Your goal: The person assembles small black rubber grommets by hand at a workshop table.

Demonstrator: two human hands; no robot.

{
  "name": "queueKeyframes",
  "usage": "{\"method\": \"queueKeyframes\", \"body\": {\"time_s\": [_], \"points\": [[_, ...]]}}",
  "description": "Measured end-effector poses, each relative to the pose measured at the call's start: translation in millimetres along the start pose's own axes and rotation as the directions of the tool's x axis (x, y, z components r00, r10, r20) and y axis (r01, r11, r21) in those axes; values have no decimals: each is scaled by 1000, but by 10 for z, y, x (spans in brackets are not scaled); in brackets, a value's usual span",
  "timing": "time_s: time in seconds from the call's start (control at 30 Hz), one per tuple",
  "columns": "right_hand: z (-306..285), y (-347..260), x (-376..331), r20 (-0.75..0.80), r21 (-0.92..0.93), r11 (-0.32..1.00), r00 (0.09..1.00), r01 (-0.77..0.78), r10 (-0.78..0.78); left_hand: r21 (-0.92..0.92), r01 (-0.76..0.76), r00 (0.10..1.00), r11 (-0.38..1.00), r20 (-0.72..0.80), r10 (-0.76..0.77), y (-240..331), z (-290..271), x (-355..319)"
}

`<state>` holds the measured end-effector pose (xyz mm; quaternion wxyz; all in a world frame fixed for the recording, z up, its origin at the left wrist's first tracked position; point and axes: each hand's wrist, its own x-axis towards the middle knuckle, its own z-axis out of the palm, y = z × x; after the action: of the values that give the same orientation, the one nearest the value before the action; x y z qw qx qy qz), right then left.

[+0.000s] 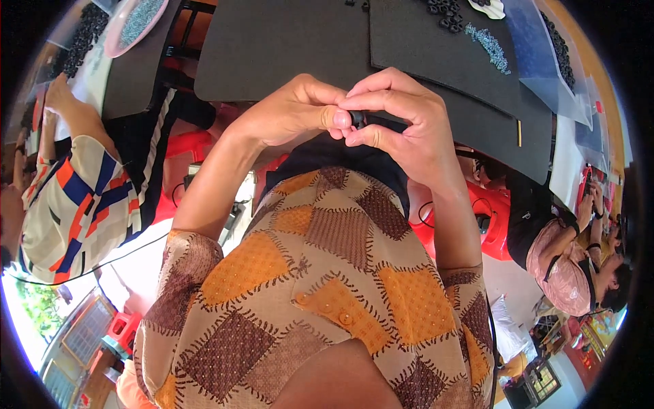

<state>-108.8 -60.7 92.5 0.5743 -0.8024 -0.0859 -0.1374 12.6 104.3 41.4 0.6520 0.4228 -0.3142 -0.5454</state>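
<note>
In the head view, the small black part (357,119) sits between your fingertips at the bench's near edge, in front of your body. The likeliest trouble is a drop: the part is tiny, only your fingertips meet it, and a slip could send it into your lap or down past the bench (272,48). Against your dark trousers it would be hard to spot. Your fingers also cover much of it, so a crooked seat or an uneven push could go unnoticed; you cannot tell from here whether a second piece hides inside the grip.

Your left hand (293,112) comes in from the left, wrist bent, thumb and forefinger pinched closed on the part. Your right hand (417,117) arches in from the right, its fingertips at the part's far side and its thumb at the near side, leaving a gap behind the tips; whether they press on it cannot be told. Both elbows are bent, sleeves well clear.

Far right on the bench lie a pile of black parts (446,15) and a scatter of blue-grey pieces (489,48), well apart from your hands.
</note>
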Motion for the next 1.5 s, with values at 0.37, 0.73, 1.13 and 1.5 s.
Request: {"method": "queueKeyframes", "body": {"time_s": [0.37, 0.73, 1.13, 1.5], "points": [[-43, 15, -36, 22, 194, 969, 988, -153, 151, 40, -7, 999, 999, -39, 8, 29, 105, -33], [-5, -42, -70, -1, -30, 996, 996, 88, -88, 169, -78, 997, 982, -11, 81, 63, 132, -114], [-134, 223, -103, 10, 13, 989, 989, 145, -145, 544, 25, 998, 838, -63, 11, 178, 159, 8], [-156, 341, -129, -105, 10, 952, 948, 304, -302, 188, -9, 983, 982, -179, 43, -23, 156, -20]]}}
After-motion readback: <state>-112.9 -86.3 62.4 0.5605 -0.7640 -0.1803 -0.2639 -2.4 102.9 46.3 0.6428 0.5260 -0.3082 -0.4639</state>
